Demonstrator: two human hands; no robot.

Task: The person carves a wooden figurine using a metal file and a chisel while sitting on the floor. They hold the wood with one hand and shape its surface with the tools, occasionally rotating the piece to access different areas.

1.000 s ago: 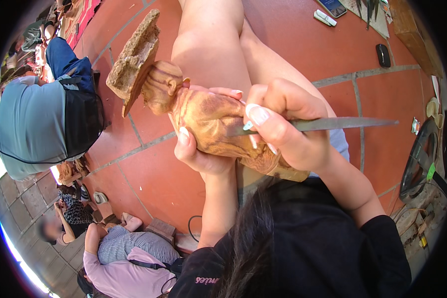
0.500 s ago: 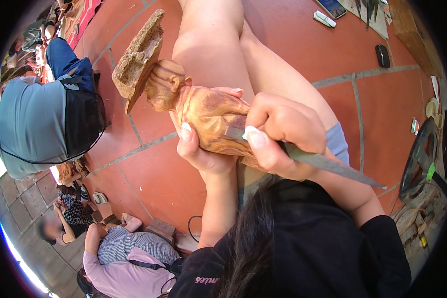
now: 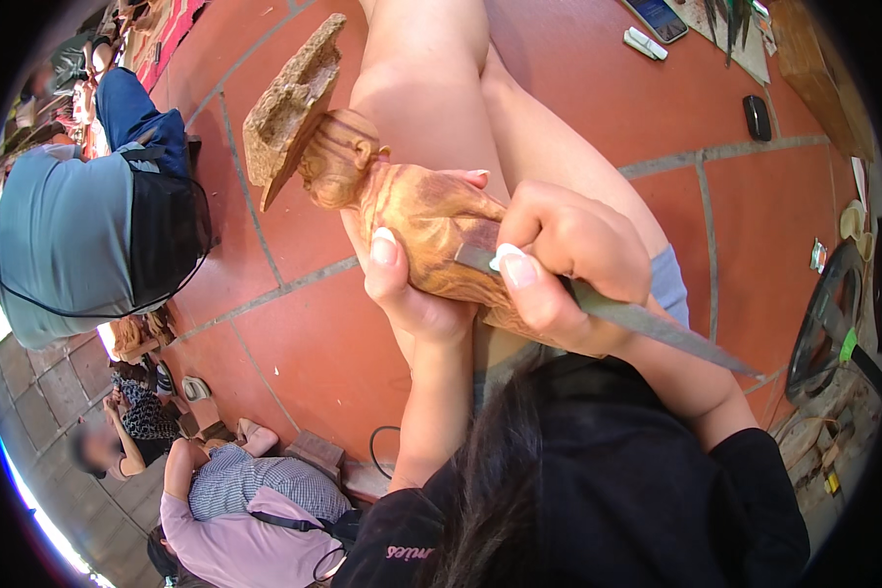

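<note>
A carved wooden figurine, orange-brown with dark grain, lies tilted across my lap. Its round head bears a rough, bark-like piece of wood. My left hand is wrapped around the body from below, thumb on the near side, most fingers hidden behind it. Closed in my right hand is a flat grey strip with a tapering rear end; whether it is a blade or folded abrasive I cannot tell. Its front end rests against the figurine's lower body, under my right thumb.
Red floor tiles lie around my bare legs. At the far right are a phone, a white clip-like item, a black mouse-shaped object and a wooden block. Other people sit at left, one in a blue-grey shirt.
The figurine and both hands have shifted slightly to the right in the picture. The strip's front end stays against the figurine; both grips look the same.
</note>
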